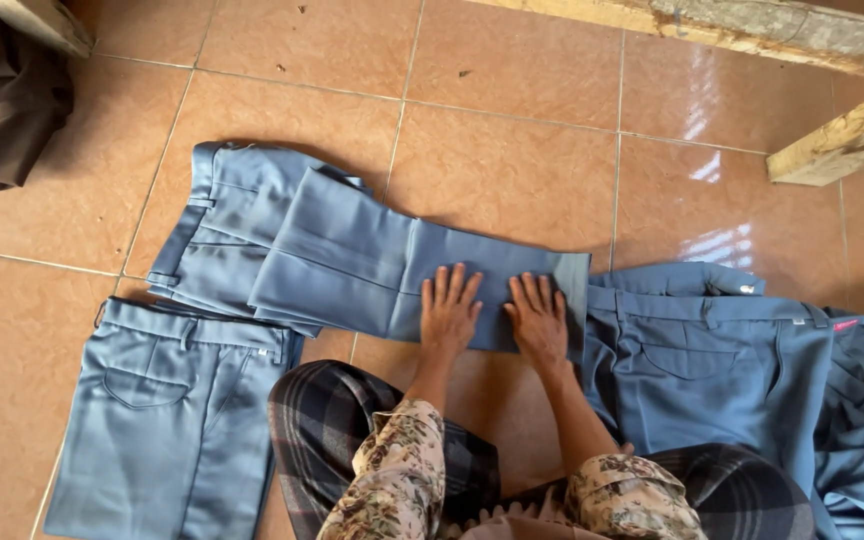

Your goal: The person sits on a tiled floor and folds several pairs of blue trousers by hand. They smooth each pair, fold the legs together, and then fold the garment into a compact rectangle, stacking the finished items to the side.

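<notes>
Dark brown cloth (2, 95): bundled at the far left edge, partly cut off by the frame, kind not readable.

Folded blue trousers (167, 415): lying flat on the tiled floor (512, 170) at lower left, waistband toward the top, lower end cut off by the frame.

Blue trousers being pressed (352, 260): spread across the middle of the floor, long axis running left to right, waistband at the left, legs doubled back so that the leg end lies at the right under the hands. The waistband part lies well to the left of both hands; its lower edge overlaps the folded pair.

Left hand (449, 310): flat, fingers spread, palm down on the leg section; clamped on nothing. The nearer hand to the waistband.

Right hand (538, 318): flat, fingers spread, palm down just beside the left, close to the leg end's right edge; grips nothing.

Pile of blue trousers (712, 360): at the right, just beside the leg end, its number of garments unclear, running out of frame.

Wooden beams (842, 140): upper right, cut off.

Knees in plaid cloth hide the floor below the hands.
</notes>
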